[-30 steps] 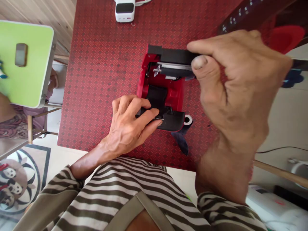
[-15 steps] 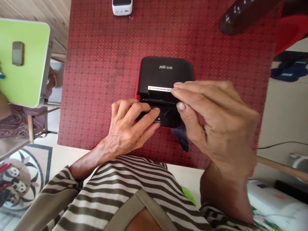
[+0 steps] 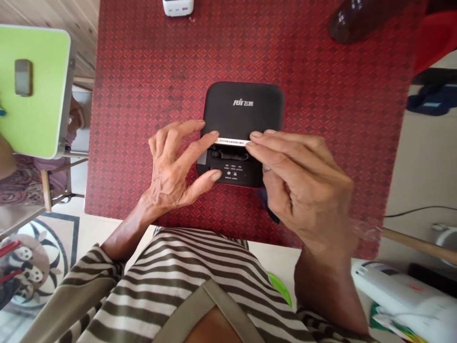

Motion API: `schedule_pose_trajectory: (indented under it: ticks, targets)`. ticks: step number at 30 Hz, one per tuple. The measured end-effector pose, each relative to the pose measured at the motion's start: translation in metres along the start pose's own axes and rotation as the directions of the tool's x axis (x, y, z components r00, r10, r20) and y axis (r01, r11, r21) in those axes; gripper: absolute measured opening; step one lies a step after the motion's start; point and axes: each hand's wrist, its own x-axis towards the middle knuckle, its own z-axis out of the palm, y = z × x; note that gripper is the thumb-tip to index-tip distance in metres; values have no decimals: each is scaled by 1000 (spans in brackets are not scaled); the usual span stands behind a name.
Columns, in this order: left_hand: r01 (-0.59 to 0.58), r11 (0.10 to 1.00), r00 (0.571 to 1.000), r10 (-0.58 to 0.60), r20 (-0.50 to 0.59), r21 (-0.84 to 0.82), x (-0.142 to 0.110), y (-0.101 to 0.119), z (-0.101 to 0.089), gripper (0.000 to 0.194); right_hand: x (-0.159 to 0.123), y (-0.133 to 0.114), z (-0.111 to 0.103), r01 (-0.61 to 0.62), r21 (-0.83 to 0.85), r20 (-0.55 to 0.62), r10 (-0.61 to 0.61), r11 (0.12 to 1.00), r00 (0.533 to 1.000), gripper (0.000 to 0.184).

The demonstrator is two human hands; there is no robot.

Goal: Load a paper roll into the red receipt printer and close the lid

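A small black receipt printer (image 3: 243,116) with red sides lies on the table, its pale logo on the lid. Across the lid's front edge runs a white label strip (image 3: 232,142), with a dark slot below it and a panel of small icons (image 3: 233,174) nearer me. My left hand (image 3: 178,162) is spread open at the printer's left side, fingertips touching the lid and thumb over the front panel. My right hand (image 3: 303,186) has its fingers together on the lid's right front edge, thumb bent below at the side. A dark blue item (image 3: 266,202) shows partly under that hand.
The table has a red patterned cover (image 3: 150,95). At its far edge stand a white device (image 3: 178,7) and a dark bottle-like object (image 3: 352,21). To the left, a green table (image 3: 39,119) holds a phone-like object (image 3: 23,77); a person sits beside it. A white appliance (image 3: 403,290) is lower right.
The printer's lid has come down over the slot. My left hand has moved up and left off the front panel, its fingers spreading. My right hand has shifted slightly left with the lid edge.
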Motion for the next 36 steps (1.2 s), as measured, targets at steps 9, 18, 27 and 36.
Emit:
schedule_pose_trajectory:
  ticks: [9,18,27,36]
  targets:
    - [66,998,989,-68,130,16,-7,-6,-2,97,-5,-4,6,-40,-15,-34,39,999,999,62]
    - [65,993,991,-54,120,-93,-10,-12,0,103,-11,-7,15,-83,-14,-64,82,996,995,65]
    - [295,850,946,-324,8,-436,-7,10,7,56,-15,-3,29,-98,7,-301,96,995,949,64]
    - [581,601,793,-569,216,-548,-15,11,10,62,-39,-6,44,-326,42,-511,301,944,805,46]
